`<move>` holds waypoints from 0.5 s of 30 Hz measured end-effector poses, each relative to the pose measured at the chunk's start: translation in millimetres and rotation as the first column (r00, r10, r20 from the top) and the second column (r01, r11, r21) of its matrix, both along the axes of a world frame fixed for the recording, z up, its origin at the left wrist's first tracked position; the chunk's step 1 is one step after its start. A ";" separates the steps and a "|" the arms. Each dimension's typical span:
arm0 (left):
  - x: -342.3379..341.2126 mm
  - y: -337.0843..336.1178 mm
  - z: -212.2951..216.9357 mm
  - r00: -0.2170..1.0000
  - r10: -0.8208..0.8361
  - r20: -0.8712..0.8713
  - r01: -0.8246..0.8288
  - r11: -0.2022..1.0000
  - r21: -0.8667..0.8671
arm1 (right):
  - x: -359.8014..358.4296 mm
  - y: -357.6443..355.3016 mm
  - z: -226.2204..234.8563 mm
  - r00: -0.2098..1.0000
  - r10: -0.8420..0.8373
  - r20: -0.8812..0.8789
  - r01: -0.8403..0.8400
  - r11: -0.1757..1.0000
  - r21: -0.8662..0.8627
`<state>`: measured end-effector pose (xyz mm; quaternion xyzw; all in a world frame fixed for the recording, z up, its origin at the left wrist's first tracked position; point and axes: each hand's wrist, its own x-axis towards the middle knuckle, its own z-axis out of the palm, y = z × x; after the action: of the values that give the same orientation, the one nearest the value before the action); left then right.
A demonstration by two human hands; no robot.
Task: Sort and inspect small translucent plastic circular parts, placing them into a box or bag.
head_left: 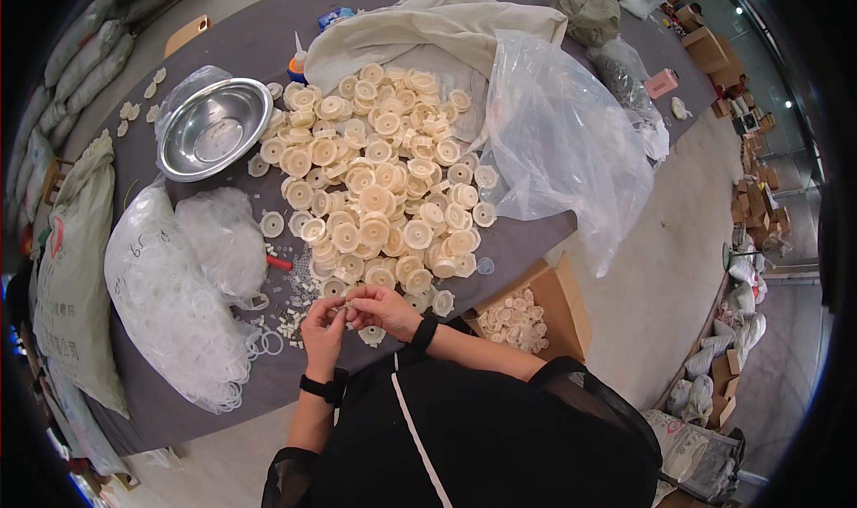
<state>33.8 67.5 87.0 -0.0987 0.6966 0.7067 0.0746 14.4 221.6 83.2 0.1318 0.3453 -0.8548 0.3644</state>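
Note:
My left hand (pixel 323 328) and my right hand (pixel 382 312) meet at the table's near edge, their fingertips pinched together. Whatever sits between them is too small to name. Just beyond spreads a big heap of cream plastic round caps (pixel 375 200) with scalloped rims. Left of my left hand lie small white plastic pieces (pixel 290 322) and tiny clear rings (pixel 287 285). A red-handled tool (pixel 279 262) rests beside them. One cap (pixel 371 336) lies under my right hand, close to the edge.
A steel bowl (pixel 214 129) stands far left, near bags of clear rings (pixel 170 303). Clear plastic sheeting (pixel 571 142) and a cloth sack (pixel 428 30) lie behind and right of the heap. Below the table's right edge, a cardboard box (pixel 567 307) holds more caps. A glue bottle (pixel 297 64) stands behind.

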 end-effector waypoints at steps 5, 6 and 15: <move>0.0 0.8 5.1 0.997 -0.070 -0.031 0.068 0.997 -0.035 | 1.0 3.9 0.9 1.000 -0.030 0.004 0.030 0.998 -0.059; 0.1 2.0 4.8 0.997 -0.073 -0.033 0.072 0.997 -0.034 | 1.6 4.6 0.5 0.999 -0.033 0.002 0.033 0.998 -0.057; -25.4 32.2 7.1 0.997 -0.067 0.044 0.057 0.981 0.187 | -3.9 30.1 8.6 0.993 -0.109 0.042 0.106 0.992 0.061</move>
<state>8.4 99.7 94.1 -0.0873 0.6283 0.7632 0.1230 10.4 251.8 91.8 0.1802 0.3544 -0.8594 0.3214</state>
